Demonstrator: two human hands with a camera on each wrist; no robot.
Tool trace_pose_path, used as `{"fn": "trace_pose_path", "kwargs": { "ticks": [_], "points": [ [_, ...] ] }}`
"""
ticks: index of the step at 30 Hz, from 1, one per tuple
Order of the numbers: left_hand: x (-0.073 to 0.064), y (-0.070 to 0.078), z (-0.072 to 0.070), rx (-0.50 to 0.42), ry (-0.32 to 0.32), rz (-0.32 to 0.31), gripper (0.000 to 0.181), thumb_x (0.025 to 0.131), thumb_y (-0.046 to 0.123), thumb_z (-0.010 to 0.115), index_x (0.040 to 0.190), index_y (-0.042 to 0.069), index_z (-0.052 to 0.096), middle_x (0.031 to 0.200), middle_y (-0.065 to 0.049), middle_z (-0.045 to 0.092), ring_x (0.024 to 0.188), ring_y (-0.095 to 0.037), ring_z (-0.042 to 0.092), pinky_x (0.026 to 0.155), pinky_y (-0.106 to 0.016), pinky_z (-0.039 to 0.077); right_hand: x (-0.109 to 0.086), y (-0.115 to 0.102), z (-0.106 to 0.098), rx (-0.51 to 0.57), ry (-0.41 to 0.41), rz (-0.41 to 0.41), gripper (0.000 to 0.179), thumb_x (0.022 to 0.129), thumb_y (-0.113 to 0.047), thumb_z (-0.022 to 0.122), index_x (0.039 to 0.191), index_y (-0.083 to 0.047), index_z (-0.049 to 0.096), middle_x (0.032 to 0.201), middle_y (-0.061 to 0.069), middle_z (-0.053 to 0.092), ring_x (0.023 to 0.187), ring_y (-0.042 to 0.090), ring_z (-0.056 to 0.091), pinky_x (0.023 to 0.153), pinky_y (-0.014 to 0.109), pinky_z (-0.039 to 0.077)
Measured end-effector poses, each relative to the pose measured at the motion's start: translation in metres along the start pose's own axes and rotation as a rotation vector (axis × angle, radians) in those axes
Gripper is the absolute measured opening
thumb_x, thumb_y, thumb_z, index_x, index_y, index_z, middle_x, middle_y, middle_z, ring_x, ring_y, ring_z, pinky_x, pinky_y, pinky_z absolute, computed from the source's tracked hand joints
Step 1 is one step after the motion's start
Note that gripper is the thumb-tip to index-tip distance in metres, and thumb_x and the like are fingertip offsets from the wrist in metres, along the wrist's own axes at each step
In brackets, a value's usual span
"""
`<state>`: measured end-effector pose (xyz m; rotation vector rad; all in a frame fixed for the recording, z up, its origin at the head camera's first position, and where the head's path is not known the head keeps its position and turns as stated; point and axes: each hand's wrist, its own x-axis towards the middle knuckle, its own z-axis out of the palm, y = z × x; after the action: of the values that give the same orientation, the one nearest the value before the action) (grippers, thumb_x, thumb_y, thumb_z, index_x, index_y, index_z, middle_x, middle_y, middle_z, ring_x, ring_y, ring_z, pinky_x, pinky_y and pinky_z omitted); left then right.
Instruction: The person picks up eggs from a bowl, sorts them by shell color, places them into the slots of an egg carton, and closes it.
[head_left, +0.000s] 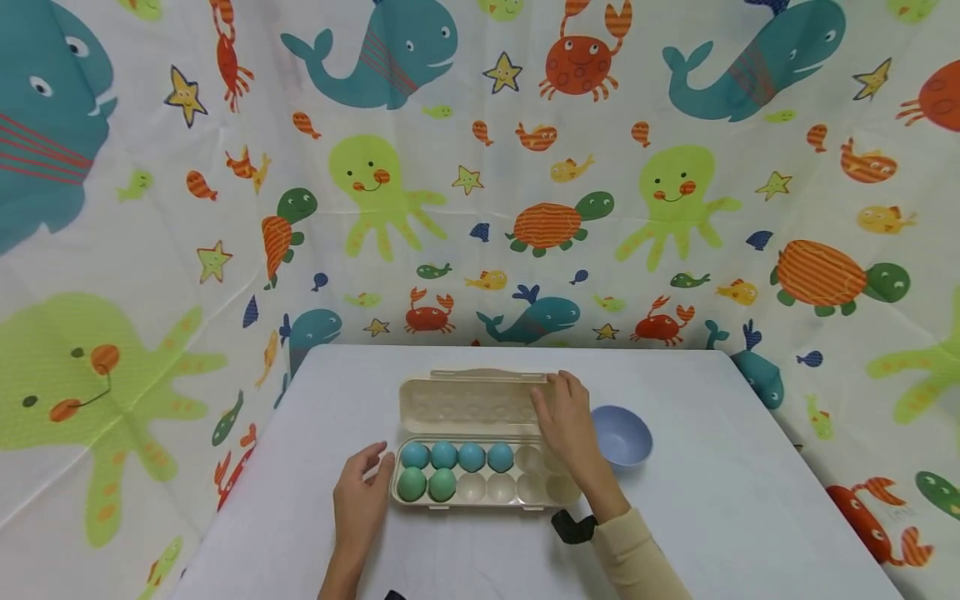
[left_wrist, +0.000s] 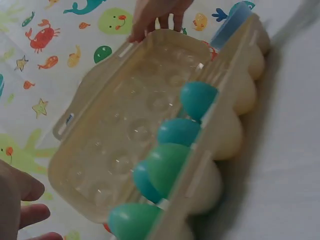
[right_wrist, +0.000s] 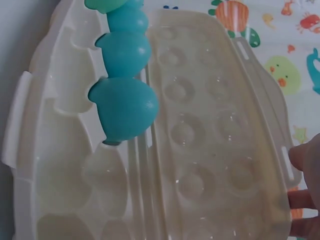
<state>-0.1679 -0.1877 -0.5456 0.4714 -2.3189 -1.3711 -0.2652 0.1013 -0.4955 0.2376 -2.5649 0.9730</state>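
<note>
A cream plastic egg carton (head_left: 491, 506) lies on the table with its lid (head_left: 472, 404) raised behind it. Several blue eggs (head_left: 472, 457) fill the left part of the back row, and two green eggs (head_left: 442, 485) sit at the left of the front row. The cups on the right hold nothing. My right hand (head_left: 567, 425) grips the lid's right end, its fingers and thumb at the edge in the right wrist view. Beside the carton's left end is my left hand (head_left: 362, 500), fingers loosely bent and holding nothing.
A blue bowl (head_left: 622, 437) stands just right of the carton, close to my right forearm. The table (head_left: 720, 500) has a white cover. Behind it and to the sides hangs a curtain (head_left: 480, 192) printed with sea animals.
</note>
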Motion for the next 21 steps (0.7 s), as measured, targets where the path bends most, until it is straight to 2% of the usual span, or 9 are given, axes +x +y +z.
{"fn": "trace_pose_path", "kwargs": {
  "ticks": [4,8,10,13,17,19,21],
  "points": [
    [0.027,0.035,-0.004,0.003,-0.028,0.111,0.045,0.101,0.032,0.059,0.137,0.005,0.056,0.147,-0.019,0.047,0.134,-0.039,0.048,0.107,-0.059,0.048,-0.005,-0.001,0.000,0.015,0.027,-0.023,0.045,0.102,-0.034,0.057,0.126,0.005,0.057,0.143,0.029,0.048,0.134,0.049,0.042,0.110,0.062,0.041],
    [0.049,0.068,-0.003,0.052,-0.106,0.167,0.060,0.101,0.046,0.053,0.147,0.008,0.047,0.159,-0.019,0.031,0.145,-0.043,0.034,0.114,-0.067,0.035,-0.010,-0.001,-0.001,0.039,0.031,-0.013,0.043,0.103,-0.034,0.055,0.125,0.003,0.055,0.141,0.026,0.052,0.135,0.047,0.043,0.114,0.060,0.038],
    [0.057,0.079,-0.001,0.086,-0.154,0.189,0.065,0.101,0.052,0.050,0.149,0.009,0.044,0.162,-0.018,0.027,0.148,-0.043,0.030,0.116,-0.067,0.031,-0.011,-0.002,-0.002,0.045,0.030,-0.009,0.044,0.104,-0.035,0.054,0.127,0.002,0.053,0.136,0.024,0.056,0.135,0.045,0.044,0.115,0.059,0.038],
    [0.064,0.089,0.004,0.141,-0.236,0.222,0.070,0.101,0.057,0.046,0.152,0.009,0.041,0.163,-0.017,0.027,0.150,-0.041,0.027,0.119,-0.065,0.027,-0.014,-0.004,-0.003,0.054,0.031,-0.006,0.047,0.104,-0.037,0.053,0.131,0.001,0.050,0.130,0.022,0.060,0.135,0.044,0.045,0.115,0.058,0.038],
    [0.063,0.093,0.012,0.220,-0.316,0.278,0.070,0.102,0.058,0.043,0.149,0.006,0.045,0.157,-0.020,0.040,0.147,-0.042,0.032,0.120,-0.064,0.028,-0.019,-0.007,-0.003,0.056,0.042,-0.014,0.046,0.104,-0.037,0.053,0.129,0.002,0.050,0.129,0.023,0.060,0.133,0.044,0.047,0.114,0.058,0.039],
    [0.058,0.093,0.015,0.271,-0.317,0.320,0.067,0.103,0.055,0.043,0.144,0.003,0.051,0.151,-0.022,0.048,0.144,-0.044,0.037,0.119,-0.062,0.031,-0.023,-0.008,-0.004,0.057,0.052,-0.024,0.044,0.103,-0.035,0.055,0.126,0.002,0.052,0.129,0.023,0.059,0.130,0.043,0.048,0.112,0.057,0.041],
    [0.051,0.090,0.018,0.328,-0.284,0.376,0.064,0.103,0.052,0.045,0.138,0.001,0.058,0.144,-0.023,0.055,0.139,-0.045,0.043,0.117,-0.061,0.035,-0.027,-0.007,-0.004,0.059,0.063,-0.045,0.042,0.103,-0.033,0.056,0.125,0.002,0.053,0.128,0.023,0.058,0.127,0.042,0.050,0.109,0.056,0.043]
  ]
}}
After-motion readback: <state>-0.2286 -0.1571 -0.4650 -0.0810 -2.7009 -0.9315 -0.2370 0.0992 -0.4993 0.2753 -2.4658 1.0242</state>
